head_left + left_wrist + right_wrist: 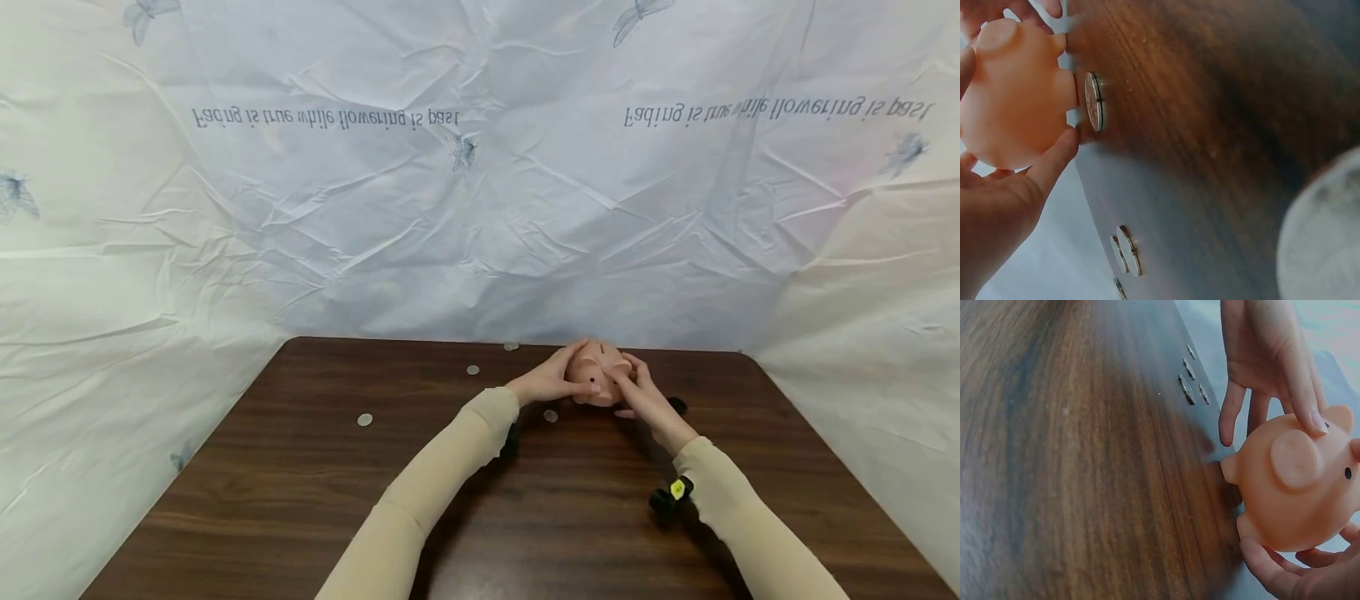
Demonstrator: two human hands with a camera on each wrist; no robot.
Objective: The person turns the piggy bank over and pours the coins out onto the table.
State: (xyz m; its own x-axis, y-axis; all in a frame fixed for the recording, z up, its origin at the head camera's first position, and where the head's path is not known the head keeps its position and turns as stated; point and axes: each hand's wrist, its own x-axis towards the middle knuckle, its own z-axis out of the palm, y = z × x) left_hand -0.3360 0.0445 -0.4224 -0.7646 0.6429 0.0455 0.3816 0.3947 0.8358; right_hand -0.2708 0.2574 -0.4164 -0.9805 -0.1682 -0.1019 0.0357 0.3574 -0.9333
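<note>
**Two hands around a piggy bank at the far edge of the table**

At the far side of the dark wooden table (300, 500), close to its back edge, a small peach-coloured piggy bank (597, 375) stands on its stubby feet with both hands about it. The left hand (547, 385) cups it from the left, fingers spread apart and curled round the rounded body, the thumb laid against its underside as the left wrist view shows. The right hand (647, 398) comes in from the right, fingers likewise curved onto the pig, one fingertip lying on top near an ear; its thumb reaches under the belly in the right wrist view. The pig's snout and one black eye face the right wrist camera.

Several coins lie loose on the wood. One coin (551, 415) rests just beside the left hand and the pig's feet; another (472, 370) lies a little farther left, a third (511, 346) sits at the back edge, and a fourth (364, 420) lies well apart to the left. Both forearms wear cream sleeves (442, 467), each with a black wrist-mounted camera (670, 496). A crinkled white sheet (480, 208) printed with dragonflies and a line of mirrored text hangs behind and around the table.
</note>
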